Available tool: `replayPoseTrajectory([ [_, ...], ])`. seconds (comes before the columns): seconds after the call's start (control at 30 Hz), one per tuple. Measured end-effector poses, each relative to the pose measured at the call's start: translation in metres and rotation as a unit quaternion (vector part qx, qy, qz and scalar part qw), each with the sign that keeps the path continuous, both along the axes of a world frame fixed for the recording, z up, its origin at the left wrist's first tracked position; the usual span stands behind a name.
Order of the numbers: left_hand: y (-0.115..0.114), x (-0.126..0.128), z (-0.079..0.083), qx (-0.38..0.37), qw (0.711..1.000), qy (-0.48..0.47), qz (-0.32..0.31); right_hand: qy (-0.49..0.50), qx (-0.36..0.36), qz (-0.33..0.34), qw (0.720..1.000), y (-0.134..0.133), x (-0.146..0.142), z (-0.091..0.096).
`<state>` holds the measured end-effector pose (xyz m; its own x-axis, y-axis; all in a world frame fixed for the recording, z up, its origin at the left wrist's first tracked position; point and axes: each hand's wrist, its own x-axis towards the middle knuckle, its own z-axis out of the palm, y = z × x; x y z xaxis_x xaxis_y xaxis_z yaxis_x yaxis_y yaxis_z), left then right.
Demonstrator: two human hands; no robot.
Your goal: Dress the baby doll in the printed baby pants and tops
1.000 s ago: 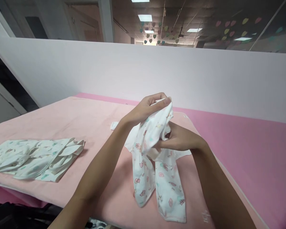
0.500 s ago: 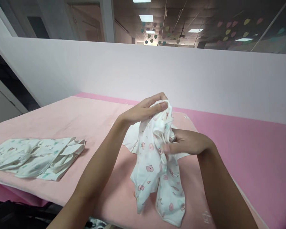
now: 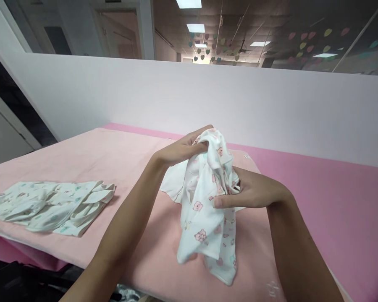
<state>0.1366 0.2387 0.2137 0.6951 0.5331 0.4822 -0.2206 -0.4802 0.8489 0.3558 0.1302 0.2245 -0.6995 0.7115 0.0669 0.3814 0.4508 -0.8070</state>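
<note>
- Printed garment (image 3: 204, 224): bunched up between the hands, with loose ends hanging below them.
- Right hand (image 3: 255, 191): grasping the garment's side, thumb in front, the other fingers partly hidden by cloth.
- Left hand (image 3: 182, 150): gripping the garment's top, higher than the right hand.
- Folded clothes (image 3: 50, 207): well left of both hands, on a pink sheet (image 3: 91, 153) covering the bench (image 3: 327, 188).
- White wall (image 3: 189, 96): beyond the hands.
</note>
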Motion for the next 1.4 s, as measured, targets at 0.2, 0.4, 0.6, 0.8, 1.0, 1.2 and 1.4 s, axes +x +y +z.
replayPoseTrajectory([
  [0.2, 0.009, -0.008, -0.002, -0.030, 0.996, 0.058, -0.061, 0.230, 0.087, -0.159, 0.956, 0.005, -0.006, -0.008],
  [0.4, 0.008, -0.016, 0.002, 0.009, 1.000, 0.000, -0.026, 0.094, 0.048, -0.057, 0.993, -0.002, -0.013, -0.003],
  [0.6, 0.001, -0.009, 0.000, 0.005, 0.999, 0.031, -0.044, 0.207, 0.080, -0.108, 0.969, -0.001, -0.005, -0.005],
  [0.8, -0.004, -0.005, 0.000, 0.035, 0.999, -0.021, -0.006, 0.179, 0.072, -0.101, 0.976, 0.003, -0.002, -0.005],
  [1.0, -0.029, 0.003, 0.007, 0.024, 0.999, -0.028, 0.030, 0.169, 0.039, 0.008, 0.985, -0.001, 0.017, 0.005],
  [1.2, -0.052, -0.014, 0.005, -0.007, 0.996, 0.075, -0.040, 0.198, -0.001, -0.041, 0.979, 0.001, 0.036, -0.006],
  [1.4, -0.071, -0.039, -0.040, -0.080, 0.988, 0.098, -0.088, 0.060, -0.043, 0.022, 0.997, -0.021, 0.020, -0.020],
])
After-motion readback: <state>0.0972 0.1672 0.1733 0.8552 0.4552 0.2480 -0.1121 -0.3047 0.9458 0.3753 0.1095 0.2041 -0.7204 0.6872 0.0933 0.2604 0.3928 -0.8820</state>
